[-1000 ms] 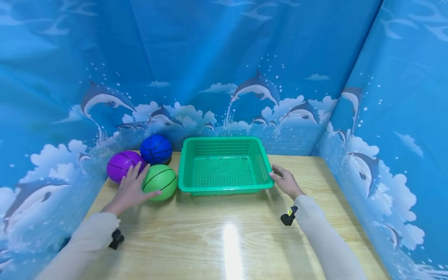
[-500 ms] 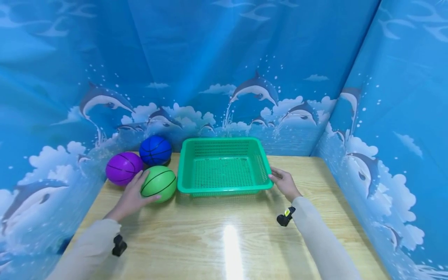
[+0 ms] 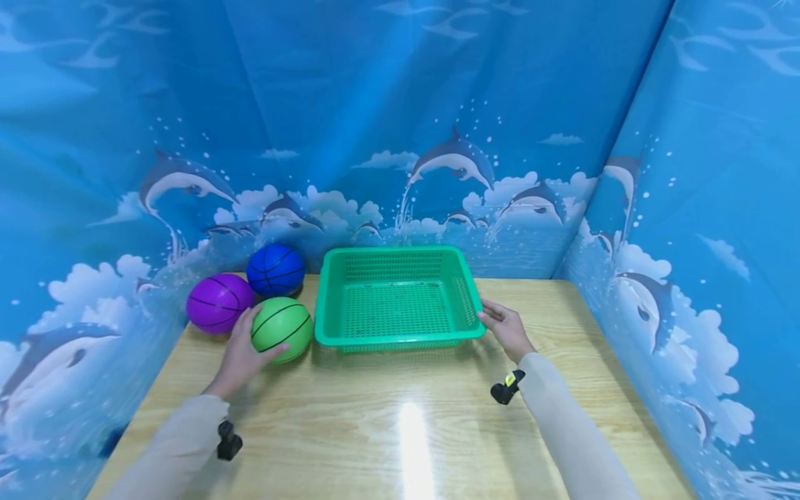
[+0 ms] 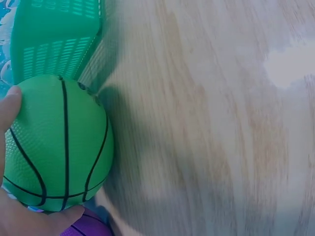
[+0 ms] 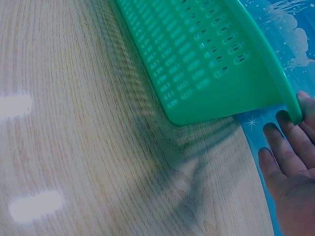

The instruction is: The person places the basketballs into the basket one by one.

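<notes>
My left hand [image 3: 239,357] grips the near left side of a green ball [image 3: 283,330] with black basketball lines. The left wrist view shows the thumb and fingers spread around that green ball [image 4: 61,142]. A green plastic basket [image 3: 400,341] with slotted walls stands just to the ball's right. At the basket's right front corner, my right hand [image 3: 509,335] pinches the rim. In the right wrist view the thumb lies over the rim, with the other fingers [image 5: 283,145] under it.
A purple ball [image 3: 219,303] and a blue ball [image 3: 276,270] sit to the left of and behind the green one, close together. Behind the wooden table [image 3: 350,423] hangs a blue dolphin-print backdrop [image 3: 375,104], which also covers both sides.
My left hand has come down from over the purple and green balls and closed around the green ball. The right hand has moved slightly and now takes hold of the basket's rim.
</notes>
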A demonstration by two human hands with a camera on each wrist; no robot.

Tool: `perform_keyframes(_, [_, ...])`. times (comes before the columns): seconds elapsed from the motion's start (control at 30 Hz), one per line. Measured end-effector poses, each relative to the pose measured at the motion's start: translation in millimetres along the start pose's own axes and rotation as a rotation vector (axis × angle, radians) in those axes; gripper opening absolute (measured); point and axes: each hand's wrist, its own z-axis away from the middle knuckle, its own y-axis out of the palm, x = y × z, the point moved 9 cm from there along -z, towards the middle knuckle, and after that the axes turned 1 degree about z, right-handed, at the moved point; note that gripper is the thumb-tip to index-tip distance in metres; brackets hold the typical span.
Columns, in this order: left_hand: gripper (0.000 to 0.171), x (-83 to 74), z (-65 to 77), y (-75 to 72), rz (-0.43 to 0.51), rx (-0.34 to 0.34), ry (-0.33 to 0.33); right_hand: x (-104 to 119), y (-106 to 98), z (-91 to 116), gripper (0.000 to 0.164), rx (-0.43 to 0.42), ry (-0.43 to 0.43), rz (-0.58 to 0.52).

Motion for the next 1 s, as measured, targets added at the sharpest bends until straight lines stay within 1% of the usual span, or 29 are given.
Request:
perform_keyframes(0.2, [0.103,0.6,2.4,1.7,0.004,-0.013,-0.008,-1.0,0.0,0.4,0.052,0.000,0.012,-0.018])
perform_keyframes(0.43, [0.109,0.6,3.2,5.2,-0.050,-0.016,-0.006,-2.5,-0.7,-0.9,0.052,-0.017,0.014,-0.014])
perform_keyframes(0.7, [0.106,-2.1,3.7,3.7,-0.075,-0.059,0.006,-2.6,-1.3,-1.4,0.051,-0.025,0.008,-0.024])
perform_keyframes(0.87, [0.101,-2.4,6.7,-4.9,-0.061,-0.132,0.026,-1.8,0.7,-0.7,0.051,-0.020,-0.003,-0.038])
perform_keyframes(1.0, [0.098,-8.9,6.6,-19.4,-0.043,-0.191,0.050,-0.7,0.6,0.4,0.052,-0.024,-0.005,-0.037])
